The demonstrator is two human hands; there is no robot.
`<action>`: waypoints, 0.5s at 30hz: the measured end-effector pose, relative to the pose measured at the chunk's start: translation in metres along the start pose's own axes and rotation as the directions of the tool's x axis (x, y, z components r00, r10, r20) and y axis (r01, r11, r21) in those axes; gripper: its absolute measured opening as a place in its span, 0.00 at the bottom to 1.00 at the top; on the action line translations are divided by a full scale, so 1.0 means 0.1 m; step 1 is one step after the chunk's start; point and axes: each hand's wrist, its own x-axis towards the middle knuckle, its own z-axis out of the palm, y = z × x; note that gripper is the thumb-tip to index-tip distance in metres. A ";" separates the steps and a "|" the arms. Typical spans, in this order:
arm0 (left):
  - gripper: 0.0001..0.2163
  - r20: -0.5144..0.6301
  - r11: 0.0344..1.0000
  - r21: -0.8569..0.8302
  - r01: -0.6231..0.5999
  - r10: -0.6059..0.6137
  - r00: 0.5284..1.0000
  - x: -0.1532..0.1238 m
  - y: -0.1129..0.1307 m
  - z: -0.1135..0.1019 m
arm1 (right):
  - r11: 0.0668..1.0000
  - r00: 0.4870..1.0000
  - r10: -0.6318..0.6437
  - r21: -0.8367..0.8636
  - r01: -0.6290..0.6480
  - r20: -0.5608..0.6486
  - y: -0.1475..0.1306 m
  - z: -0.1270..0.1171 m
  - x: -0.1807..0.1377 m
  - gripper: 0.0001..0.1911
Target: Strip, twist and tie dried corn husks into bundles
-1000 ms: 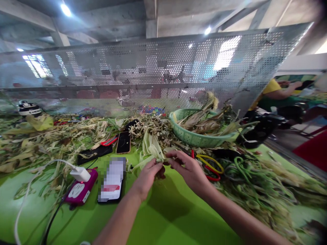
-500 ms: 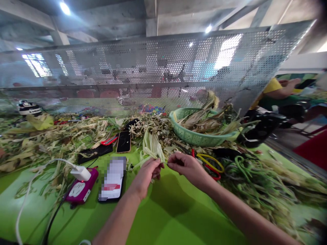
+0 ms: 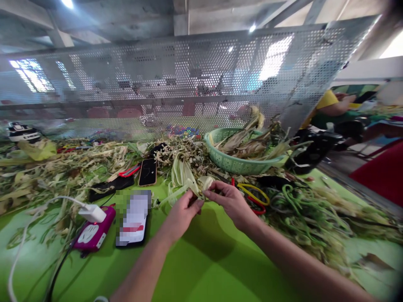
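Note:
Over the green table [image 3: 201, 260], my left hand [image 3: 182, 214] is closed with thumb and fingers pinching a pale corn husk strip. My right hand [image 3: 232, 204], just beside it, pinches a small cream-coloured piece of corn husk [image 3: 205, 183] at the fingertips. The fingertips of both hands nearly meet, and they partly hide where the pieces join. Right behind the left hand lies a bunch of light green-white husk [image 3: 182, 170]. Yellow-handled scissors [image 3: 256, 193] and a red handle lie close to my right hand.
A green basket [image 3: 239, 167] of dry husks stands behind. Two phones [image 3: 134, 218] and a purple power strip [image 3: 94, 228] with cables lie left. Green twisted strands [image 3: 296, 209] are heaped right. A perforated metal screen [image 3: 157, 88] closes the back; a person in yellow [image 3: 329, 100] sits far right.
The view has shifted slightly, so things sit a little further left. A cream husk piece now stands up at my right fingertips, and my left thumb has moved down and right.

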 end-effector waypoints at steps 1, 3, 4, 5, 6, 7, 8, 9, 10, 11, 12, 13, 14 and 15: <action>0.13 0.010 1.000 -0.024 -0.007 0.008 1.000 0.00 0.01 0.00 | 1.000 1.000 -0.008 -0.005 0.007 -0.009 0.00 0.00 0.00 0.11; 0.14 0.046 0.997 -0.076 -0.010 0.013 0.999 0.00 0.02 0.01 | 1.000 1.000 -0.015 -0.014 0.015 -0.023 0.01 0.00 0.00 0.11; 0.14 0.062 0.996 -0.093 -0.007 0.013 0.998 -0.01 0.02 0.00 | 1.000 1.000 -0.013 -0.019 0.013 -0.028 0.02 0.00 0.00 0.12; 0.14 0.077 0.995 -0.099 0.000 0.008 0.997 -0.01 0.02 0.00 | 1.000 0.999 -0.010 -0.021 0.009 -0.033 0.03 0.00 0.00 0.12; 0.14 0.089 0.995 -0.099 0.012 -0.003 0.996 -0.01 0.01 -0.01 | 1.000 0.999 -0.005 -0.023 0.004 -0.036 0.05 0.00 0.01 0.13; 0.14 0.102 0.995 -0.098 0.027 -0.017 0.995 -0.01 0.01 -0.02 | 1.000 0.999 -0.001 -0.026 0.000 -0.039 0.06 0.00 0.01 0.13; 0.14 0.112 0.994 -0.097 0.041 -0.030 0.993 -0.02 0.00 -0.03 | 0.999 0.999 0.001 -0.035 -0.003 -0.041 0.07 0.00 0.01 0.13; 0.14 0.120 0.994 -0.095 0.050 -0.038 0.992 -0.02 -0.01 -0.04 | 0.999 0.999 -0.002 -0.052 -0.001 -0.047 0.07 -0.01 0.01 0.13; 0.14 0.123 0.995 -0.089 0.051 -0.040 0.992 -0.02 -0.01 -0.04 | 0.997 0.998 -0.017 -0.080 0.012 -0.060 0.07 -0.02 0.02 0.13; 0.14 0.120 0.996 -0.076 0.045 -0.035 0.992 -0.01 -0.02 -0.05 | 0.992 0.996 -0.045 -0.118 0.036 -0.076 0.05 -0.03 0.02 0.11; 0.14 0.113 0.998 -0.052 0.032 -0.026 0.993 -0.01 -0.03 -0.05 | 0.984 0.992 -0.086 -0.166 0.070 -0.092 0.03 -0.05 0.03 0.12; 0.14 0.105 1.000 -0.018 0.021 -0.019 0.994 0.00 -0.04 -0.05 | 0.969 0.986 -0.132 -0.220 0.108 -0.100 0.00 -0.07 0.03 0.15; 0.15 0.097 1.000 0.020 0.013 -0.014 0.995 0.01 -0.05 -0.05 | 0.950 0.981 -0.175 -0.276 0.144 -0.089 -0.03 -0.09 0.03 0.20; 0.15 0.092 0.999 0.052 0.010 -0.014 0.996 0.02 -0.06 -0.04 | 0.929 0.977 -0.203 -0.327 0.173 -0.060 -0.07 -0.10 0.03 0.22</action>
